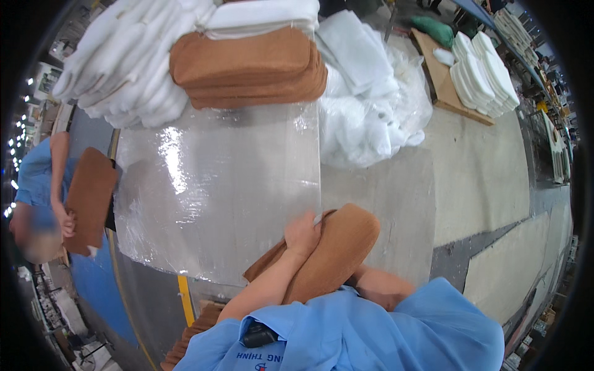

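The brown pad (346, 247) was at five o'clock from the middle of the view, tilted just in front of the person's blue shirt (359, 331). Of the hands, the left hand (303, 234) curled its fingers around the pad's edge; the right hand was hidden behind the pad, so its grip could not be told. Beyond them spread the film-covered surface (247, 167), with a brown stack (247, 65) at eleven o'clock and a white pile (127, 62) at ten. Clear plastic (371, 127) bulged between one and two. At nine o'clock, a co-worker (37, 170) held another pad (93, 198).
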Tool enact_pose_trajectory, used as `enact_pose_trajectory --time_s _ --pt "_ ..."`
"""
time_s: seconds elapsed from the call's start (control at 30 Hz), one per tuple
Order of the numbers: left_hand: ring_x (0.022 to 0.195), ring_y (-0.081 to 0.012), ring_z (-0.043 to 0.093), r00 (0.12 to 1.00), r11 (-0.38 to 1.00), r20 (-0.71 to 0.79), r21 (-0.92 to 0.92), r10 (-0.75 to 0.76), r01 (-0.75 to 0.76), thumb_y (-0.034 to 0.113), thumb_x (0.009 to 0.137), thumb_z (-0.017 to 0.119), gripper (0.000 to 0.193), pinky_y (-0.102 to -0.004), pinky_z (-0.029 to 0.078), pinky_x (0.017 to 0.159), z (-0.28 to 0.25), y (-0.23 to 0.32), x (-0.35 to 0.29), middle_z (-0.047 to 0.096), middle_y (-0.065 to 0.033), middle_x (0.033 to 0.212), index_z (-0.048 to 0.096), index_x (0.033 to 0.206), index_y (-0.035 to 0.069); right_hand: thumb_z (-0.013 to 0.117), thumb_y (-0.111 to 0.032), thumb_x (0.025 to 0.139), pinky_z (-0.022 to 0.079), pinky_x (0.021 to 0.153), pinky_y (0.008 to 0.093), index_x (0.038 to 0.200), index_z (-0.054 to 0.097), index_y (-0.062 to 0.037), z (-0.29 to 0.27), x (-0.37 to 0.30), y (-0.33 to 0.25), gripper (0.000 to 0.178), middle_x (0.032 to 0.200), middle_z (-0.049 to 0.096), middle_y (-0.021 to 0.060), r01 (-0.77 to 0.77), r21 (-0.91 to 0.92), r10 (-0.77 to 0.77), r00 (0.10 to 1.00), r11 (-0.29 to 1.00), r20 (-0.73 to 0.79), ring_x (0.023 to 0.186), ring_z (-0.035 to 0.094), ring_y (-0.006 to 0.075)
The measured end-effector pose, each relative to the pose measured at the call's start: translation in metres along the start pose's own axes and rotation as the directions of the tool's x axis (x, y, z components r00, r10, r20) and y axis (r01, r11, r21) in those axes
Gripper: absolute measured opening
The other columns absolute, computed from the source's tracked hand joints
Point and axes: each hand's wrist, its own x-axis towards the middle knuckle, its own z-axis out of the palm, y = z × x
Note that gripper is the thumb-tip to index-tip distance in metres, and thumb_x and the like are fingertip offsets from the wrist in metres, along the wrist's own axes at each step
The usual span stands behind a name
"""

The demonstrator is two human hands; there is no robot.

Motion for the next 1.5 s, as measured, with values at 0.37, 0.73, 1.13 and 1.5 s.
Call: enact_pose_trajectory --time_s 0.37,0.73,1.13,1.5 --pt "0.093 -0.0495 0.070 0.954 0.982 0.234 0.026 -0.189 0.188 0.055 0.102 0.058 0.050 -0.0574 0.054 0.082 -0.035 -0.028 -0.014 0.073 -0.0273 0.096 0.072 0.105 0.007 0.060 -0.034 0.104 0.055 0.100 0.0429 0.147 0.053 -0.0071 -0.032 -0.028 -0.038 0.051 0.143 0.063 0.0149 0.032 -0.004 -0.032 0.998 0.999 0.046 0.125 0.063 0.0320" --pt "0.067 -0.0450 0.067 0.974 0.972 -0.016 0.054 -0.226 0.227 0.046 0.106 0.056 0.045 -0.0548 0.051 0.060 -0.023 -0.058 -0.055 0.069 -0.0202 0.072 0.064 0.083 0.008 0.061 -0.032 0.103 0.054 0.100 0.0428 0.148 0.052 -0.0073 -0.009 -0.004 -0.004 0.052 0.143 0.062 0.0152 -0.091 -0.113 0.092 0.996 0.989 0.005 0.126 0.063 0.0322" --pt "0.084 -0.0485 0.069 0.936 0.940 0.091 -0.009 -0.339 0.341 0.048 0.107 0.051 0.048 -0.0582 0.052 0.075 -0.039 -0.043 -0.040 0.072 -0.0251 0.087 0.072 0.095 0.005 0.064 -0.031 0.102 0.054 0.101 0.0426 0.148 0.052 -0.0075 -0.009 -0.007 -0.033 0.053 0.143 0.062 0.0156 0.011 -0.174 -0.001 0.998 0.985 0.056 0.126 0.063 0.0325" --pt "0.093 -0.0475 0.070 0.958 0.969 0.146 0.032 -0.246 0.244 0.045 0.107 0.050 0.047 -0.0578 0.054 0.084 -0.047 -0.040 -0.033 0.074 -0.0238 0.099 0.072 0.102 0.004 0.065 -0.029 0.101 0.054 0.101 0.0425 0.149 0.051 -0.0077 -0.026 -0.028 -0.056 0.055 0.144 0.062 0.0159 0.075 -0.114 -0.070 0.997 0.991 0.041 0.126 0.063 0.0327"
